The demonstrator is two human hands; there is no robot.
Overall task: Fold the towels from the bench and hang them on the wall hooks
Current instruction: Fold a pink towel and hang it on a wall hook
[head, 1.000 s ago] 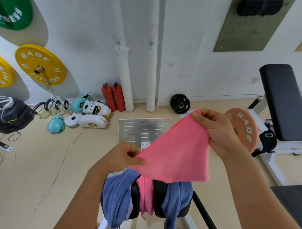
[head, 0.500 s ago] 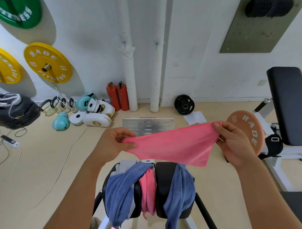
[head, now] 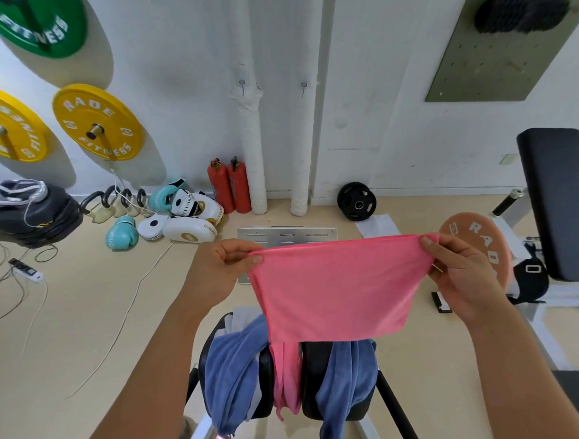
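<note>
Spanning left to right, the pink towel (head: 336, 286) hangs level; left hand (head: 214, 269) and right hand (head: 460, 274) each pinch a top corner.

I see a plain pink towel (head: 338, 286) held up, and under it two blue towels (head: 233, 371) and another pink one (head: 287, 377) draped over the black surface (head: 312, 377). On the white wall (head: 188, 68) hang a green plate (head: 39, 16) and yellow plates (head: 97, 127) with white lettering. On the beige floor (head: 65, 310) stand two red extinguishers (head: 230, 187) beside teal gloves (head: 122, 234).
</note>
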